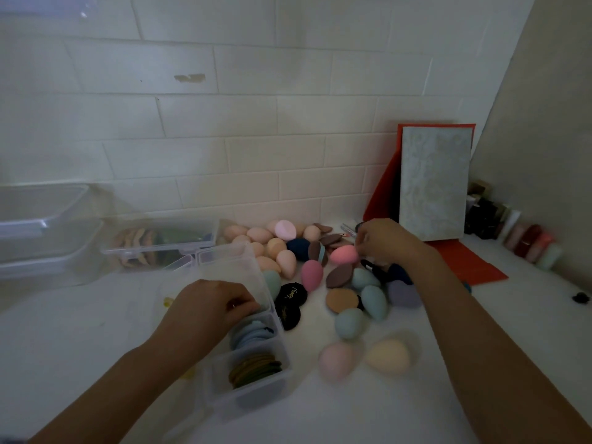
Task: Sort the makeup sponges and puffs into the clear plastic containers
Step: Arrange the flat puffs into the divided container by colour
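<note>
A clear divided container (243, 328) stands on the white counter, with light blue puffs (253, 331) and olive-brown puffs (256, 368) in its near compartments. My left hand (208, 309) grips the container's left wall. A pile of egg-shaped sponges lies to its right: peach ones (259, 235), teal ones (374, 302), a dark pink one (311, 274). My right hand (384, 240) reaches into the pile and pinches a bright pink sponge (343, 254). Two black round puffs (290, 302) lie beside the container.
A second clear box (160, 241) holding beige and green puffs sits behind. Stacked bigger clear tubs (41, 229) stand at far left. A red folder with a pale patterned board (432, 184) leans on the tiled wall. Small bottles (512, 229) line the right wall.
</note>
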`<state>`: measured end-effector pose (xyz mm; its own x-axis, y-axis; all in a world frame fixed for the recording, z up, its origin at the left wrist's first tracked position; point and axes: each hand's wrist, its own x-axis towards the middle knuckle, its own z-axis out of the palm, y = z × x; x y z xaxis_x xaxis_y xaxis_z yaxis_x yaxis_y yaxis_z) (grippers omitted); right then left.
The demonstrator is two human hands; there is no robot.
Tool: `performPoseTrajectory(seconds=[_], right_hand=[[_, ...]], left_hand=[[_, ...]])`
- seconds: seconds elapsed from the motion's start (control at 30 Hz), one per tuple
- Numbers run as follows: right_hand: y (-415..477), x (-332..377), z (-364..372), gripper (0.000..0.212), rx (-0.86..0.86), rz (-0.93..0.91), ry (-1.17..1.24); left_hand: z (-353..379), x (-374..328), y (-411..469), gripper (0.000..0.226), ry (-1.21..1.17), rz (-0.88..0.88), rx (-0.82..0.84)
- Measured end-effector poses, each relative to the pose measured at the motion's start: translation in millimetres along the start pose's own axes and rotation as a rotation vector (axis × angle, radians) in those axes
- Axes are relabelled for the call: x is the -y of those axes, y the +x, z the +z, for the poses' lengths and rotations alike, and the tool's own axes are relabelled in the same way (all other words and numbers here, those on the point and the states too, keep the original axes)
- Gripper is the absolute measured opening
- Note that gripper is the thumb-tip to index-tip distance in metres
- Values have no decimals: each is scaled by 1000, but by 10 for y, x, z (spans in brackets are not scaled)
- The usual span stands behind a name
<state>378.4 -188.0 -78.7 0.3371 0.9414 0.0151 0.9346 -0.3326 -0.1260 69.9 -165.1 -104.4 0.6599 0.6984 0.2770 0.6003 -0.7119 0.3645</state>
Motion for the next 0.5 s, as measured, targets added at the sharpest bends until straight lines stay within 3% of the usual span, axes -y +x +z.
performPoseTrajectory(seconds=[0.17,0.27,0.43,0.5], right_hand=[[5,275,140,32,-54,-235,217],[37,361,242,23,-109,-303,142],[40,410,400,56,-46,-310,-22],[44,370,384,50,-59,-302,-21]], left_hand=[[-27,-23,4,21,35,1,23],[-36,-37,0,22,55,12,34],[-54,-55,-29,24,70,52,9],[-43,-49,-56,25,71,58,-1]])
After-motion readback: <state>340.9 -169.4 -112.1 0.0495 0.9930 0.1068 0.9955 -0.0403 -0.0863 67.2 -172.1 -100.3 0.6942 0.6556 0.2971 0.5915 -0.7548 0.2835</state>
